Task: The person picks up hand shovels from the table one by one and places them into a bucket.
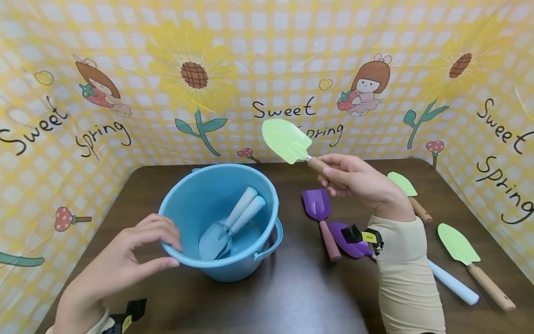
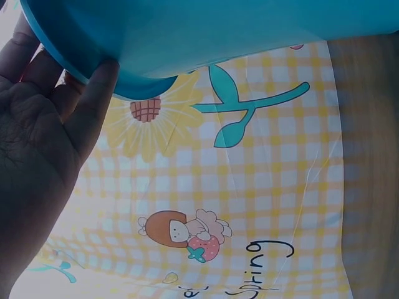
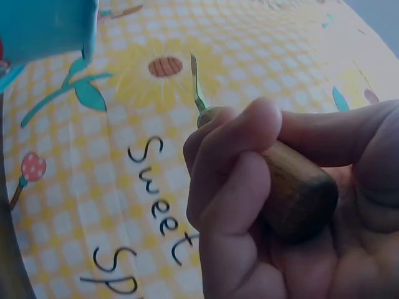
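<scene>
Brown bench (image 1: 308, 297) with a blue bucket (image 1: 217, 195) on it, left hand (image 1: 125, 255) pinching its left rim. Right hand (image 1: 359, 181) has fingers curled round the green trowel (image 1: 288, 141), raised right of the bucket, blade angled up-left.

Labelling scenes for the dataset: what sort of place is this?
Likely a staged tabletop recording set: a yellow-and-white checked, flower-printed sheet rises behind and beside a dark brown wood-grain table, with a round, light-blue, plastic-looking bucket.
</scene>
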{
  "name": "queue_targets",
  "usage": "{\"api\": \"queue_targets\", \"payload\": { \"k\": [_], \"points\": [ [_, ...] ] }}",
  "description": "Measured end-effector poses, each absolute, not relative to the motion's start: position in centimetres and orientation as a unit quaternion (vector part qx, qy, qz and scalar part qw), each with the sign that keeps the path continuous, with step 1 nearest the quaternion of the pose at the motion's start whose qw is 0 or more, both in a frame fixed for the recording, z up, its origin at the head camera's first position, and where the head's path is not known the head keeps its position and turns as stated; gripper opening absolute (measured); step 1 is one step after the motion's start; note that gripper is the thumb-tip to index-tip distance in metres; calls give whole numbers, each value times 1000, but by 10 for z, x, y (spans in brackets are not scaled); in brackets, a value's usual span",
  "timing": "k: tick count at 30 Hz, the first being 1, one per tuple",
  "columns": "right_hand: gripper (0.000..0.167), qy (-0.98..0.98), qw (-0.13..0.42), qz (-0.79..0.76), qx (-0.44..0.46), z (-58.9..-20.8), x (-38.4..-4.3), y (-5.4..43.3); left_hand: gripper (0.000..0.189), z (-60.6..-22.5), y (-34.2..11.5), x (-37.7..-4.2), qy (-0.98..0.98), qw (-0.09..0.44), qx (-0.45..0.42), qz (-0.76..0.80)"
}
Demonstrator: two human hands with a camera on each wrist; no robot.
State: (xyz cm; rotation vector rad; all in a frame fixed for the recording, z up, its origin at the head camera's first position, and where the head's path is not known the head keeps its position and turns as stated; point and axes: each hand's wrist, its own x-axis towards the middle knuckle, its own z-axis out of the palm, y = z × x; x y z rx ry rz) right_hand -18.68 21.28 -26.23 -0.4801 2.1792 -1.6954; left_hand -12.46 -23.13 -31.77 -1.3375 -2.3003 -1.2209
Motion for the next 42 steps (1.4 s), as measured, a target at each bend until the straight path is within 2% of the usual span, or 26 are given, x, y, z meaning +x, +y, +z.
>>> {"api": "queue_targets", "payload": {
  "k": [7, 18, 29, 42],
  "points": [
    [31, 784, 176, -554, -218, -256, -187, 201, 51, -318, -232, -124, -785, 103, -448, -415],
    [28, 792, 215, -503, -272, -241, -194, 182, 49, -318, -232, -123, -791, 100, -441, -412],
    [29, 791, 270, -479, -269, -231, -202, 166, 51, -317, -233, -123, -794, 93, -436, -413],
    [29, 801, 304, -432, -281, -215, -219, 139, 50, -317, -232, -123, -795, 100, -437, -408]
  ]
}}
